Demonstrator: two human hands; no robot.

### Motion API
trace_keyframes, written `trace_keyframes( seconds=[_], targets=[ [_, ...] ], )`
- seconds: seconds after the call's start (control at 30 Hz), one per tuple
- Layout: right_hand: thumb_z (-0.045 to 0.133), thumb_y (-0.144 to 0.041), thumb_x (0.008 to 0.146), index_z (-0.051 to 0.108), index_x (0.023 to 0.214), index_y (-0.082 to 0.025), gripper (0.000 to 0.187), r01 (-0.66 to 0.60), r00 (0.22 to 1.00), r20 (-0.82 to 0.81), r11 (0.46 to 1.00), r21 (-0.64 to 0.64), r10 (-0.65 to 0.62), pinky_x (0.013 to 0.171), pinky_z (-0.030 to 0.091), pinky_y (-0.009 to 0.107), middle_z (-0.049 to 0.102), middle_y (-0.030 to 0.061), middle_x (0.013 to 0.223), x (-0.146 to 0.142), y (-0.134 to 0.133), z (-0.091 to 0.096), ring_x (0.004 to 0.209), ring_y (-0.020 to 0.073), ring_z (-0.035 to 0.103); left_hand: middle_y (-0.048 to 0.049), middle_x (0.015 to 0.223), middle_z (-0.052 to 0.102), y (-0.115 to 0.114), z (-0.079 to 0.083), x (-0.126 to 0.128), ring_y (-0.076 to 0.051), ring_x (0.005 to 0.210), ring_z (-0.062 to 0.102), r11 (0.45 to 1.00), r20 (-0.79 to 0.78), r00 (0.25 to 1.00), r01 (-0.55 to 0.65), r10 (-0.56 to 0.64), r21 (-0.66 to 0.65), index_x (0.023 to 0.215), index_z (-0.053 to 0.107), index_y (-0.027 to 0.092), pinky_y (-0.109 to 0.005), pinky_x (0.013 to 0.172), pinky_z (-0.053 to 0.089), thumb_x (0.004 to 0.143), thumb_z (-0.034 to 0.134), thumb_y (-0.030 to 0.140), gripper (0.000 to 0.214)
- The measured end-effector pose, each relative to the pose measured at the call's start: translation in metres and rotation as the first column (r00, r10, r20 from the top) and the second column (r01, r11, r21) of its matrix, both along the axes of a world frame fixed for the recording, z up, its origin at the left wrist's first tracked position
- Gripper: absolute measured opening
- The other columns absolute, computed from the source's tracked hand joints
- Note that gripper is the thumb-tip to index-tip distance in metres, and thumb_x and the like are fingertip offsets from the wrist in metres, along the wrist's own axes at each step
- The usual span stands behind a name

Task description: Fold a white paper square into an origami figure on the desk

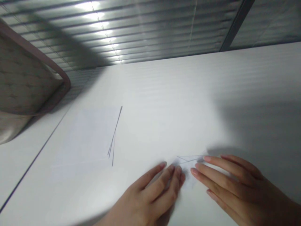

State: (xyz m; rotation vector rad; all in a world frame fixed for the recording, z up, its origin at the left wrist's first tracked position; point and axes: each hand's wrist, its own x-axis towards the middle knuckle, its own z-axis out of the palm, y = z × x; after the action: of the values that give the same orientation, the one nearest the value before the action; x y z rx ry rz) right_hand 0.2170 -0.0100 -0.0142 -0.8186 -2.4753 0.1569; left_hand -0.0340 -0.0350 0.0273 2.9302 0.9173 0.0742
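A small piece of white folded paper [188,158] lies on the white table near its front, with thin dark fold edges meeting in narrow points. At its left end my left hand [156,191] has its fingertips bunched together on the paper, the outermost finger a little apart. My right hand [232,185] reaches in from the right with fingers stretched out and spread, their tips touching the paper's right side. Much of the paper's lower part is hard to make out against the table. Further left, flat sheets of white paper [91,135] lie with their right edges slightly fanned.
A beige quilted bag [25,75] with a pinkish trim stands at the left. Closed blinds [150,28] run behind the back edge of the white table [164,94]. A dark seam [35,158] crosses the tabletop at the left.
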Motion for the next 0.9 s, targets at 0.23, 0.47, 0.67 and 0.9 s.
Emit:
trace_keyframes(
  seconds=[0.23,0.47,0.67,0.9],
  targets=[
    [0.045,-0.023,0.098,0.069,0.11,-0.021,0.027,0.036,0.999,0.006,0.999,0.026,-0.037,0.111,0.024,0.025,0.075,-0.0031,0.102,0.01,0.003,-0.001,0.106,0.0128,0.057,-0.0057,0.132,0.059,0.001,-0.005,-0.003,-0.022,0.13,0.047,1.0,0.001,1.0,0.025,-0.025,-0.018,0.13,0.056,0.015,-0.034,0.111,0.038,0.096,0.047,0.018,0.035],
    [0.043,-0.021,0.098,0.066,0.114,-0.02,0.029,-0.085,0.996,0.034,0.996,0.041,0.084,0.114,0.025,0.025,0.069,-0.0033,0.119,-0.002,0.007,0.013,0.116,0.0091,0.056,-0.0049,0.137,0.055,-0.003,-0.01,-0.004,-0.023,0.132,0.043,1.0,-0.002,1.0,-0.001,0.001,0.031,0.131,0.055,0.013,-0.037,0.114,0.034,0.098,0.042,0.018,0.036],
    [0.035,-0.018,0.097,0.063,0.121,-0.013,0.037,-0.132,0.978,0.168,0.99,0.058,0.121,0.103,0.043,0.024,0.062,0.0019,0.129,-0.013,0.008,0.017,0.12,0.0122,0.056,-0.0043,0.132,0.059,-0.002,-0.009,-0.002,-0.021,0.127,0.049,0.999,0.034,0.999,0.017,-0.018,0.036,0.13,0.056,0.014,-0.035,0.113,0.037,0.098,0.041,0.018,0.035],
    [0.035,-0.015,0.098,0.062,0.122,-0.015,0.037,-0.106,0.985,0.135,0.994,0.009,0.104,0.108,0.04,0.024,0.06,0.0013,0.132,-0.014,0.003,0.009,0.122,0.0107,0.054,-0.0098,0.132,0.059,-0.007,0.004,0.003,-0.025,0.127,0.05,0.997,0.054,0.996,-0.073,0.072,0.013,0.128,0.058,0.015,-0.038,0.109,0.042,0.095,0.049,0.021,0.034]
  ],
)
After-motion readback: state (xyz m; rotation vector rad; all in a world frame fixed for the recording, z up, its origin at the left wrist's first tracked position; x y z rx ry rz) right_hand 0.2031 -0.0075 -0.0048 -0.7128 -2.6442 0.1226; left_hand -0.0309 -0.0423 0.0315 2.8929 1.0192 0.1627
